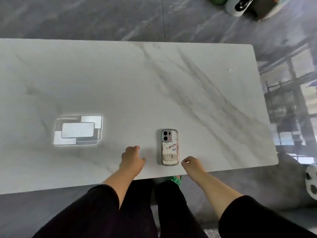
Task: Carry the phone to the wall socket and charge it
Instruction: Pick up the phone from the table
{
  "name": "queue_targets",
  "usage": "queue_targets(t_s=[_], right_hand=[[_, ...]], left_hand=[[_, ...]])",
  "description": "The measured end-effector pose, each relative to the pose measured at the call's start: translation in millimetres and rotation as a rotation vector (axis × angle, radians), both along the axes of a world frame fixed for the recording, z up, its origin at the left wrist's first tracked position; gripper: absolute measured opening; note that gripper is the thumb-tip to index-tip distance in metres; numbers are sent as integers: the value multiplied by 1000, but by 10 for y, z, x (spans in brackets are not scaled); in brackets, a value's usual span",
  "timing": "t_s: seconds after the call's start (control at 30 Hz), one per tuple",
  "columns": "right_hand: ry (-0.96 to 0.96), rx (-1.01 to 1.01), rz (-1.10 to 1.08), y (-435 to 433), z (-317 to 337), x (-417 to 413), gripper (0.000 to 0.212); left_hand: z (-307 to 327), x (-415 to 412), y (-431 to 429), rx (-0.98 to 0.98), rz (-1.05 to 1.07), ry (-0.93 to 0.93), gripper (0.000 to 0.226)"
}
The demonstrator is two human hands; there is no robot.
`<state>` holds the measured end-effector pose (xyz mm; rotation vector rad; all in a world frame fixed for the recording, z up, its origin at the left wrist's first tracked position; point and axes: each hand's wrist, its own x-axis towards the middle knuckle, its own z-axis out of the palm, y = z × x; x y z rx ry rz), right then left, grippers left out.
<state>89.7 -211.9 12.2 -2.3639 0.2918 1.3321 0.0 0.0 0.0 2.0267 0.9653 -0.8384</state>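
A phone (169,147) in a clear case with cartoon stickers lies face down near the front edge of the white marble table (154,83), its camera end pointing away from me. My left hand (133,159) rests on the table just left of the phone, fingers loosely curled, holding nothing. My right hand (193,164) hovers at the phone's lower right corner, fingers curled, a small gap from the case. Neither hand touches the phone. No wall socket or charger is in view.
A ceiling lamp's bright reflection (78,130) shows on the tabletop at left. Grey marble floor surrounds the table. A white and black object (238,6) lies on the floor at the far right; a black-spotted white thing (311,181) sits at the right edge.
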Motion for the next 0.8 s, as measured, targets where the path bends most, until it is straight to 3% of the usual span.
queue_targets(t_s=[0.3,0.47,0.63,0.8], right_hand=[[-161,-253,-252,701,-913,-106,88],[-251,-320,-285,848,-1204,-332,119],[-392,-301,-408,892,-1331,-394,111],[-457,-322,-297,792,-1322,-298,104]], left_hand=[[-964,285,-58,133,-283,70,134],[-1190,281,-114,123,-285,111,147],[-1287,306,-107,131,-286,146,151],[-1262,314,-79,101,-305,164,157]])
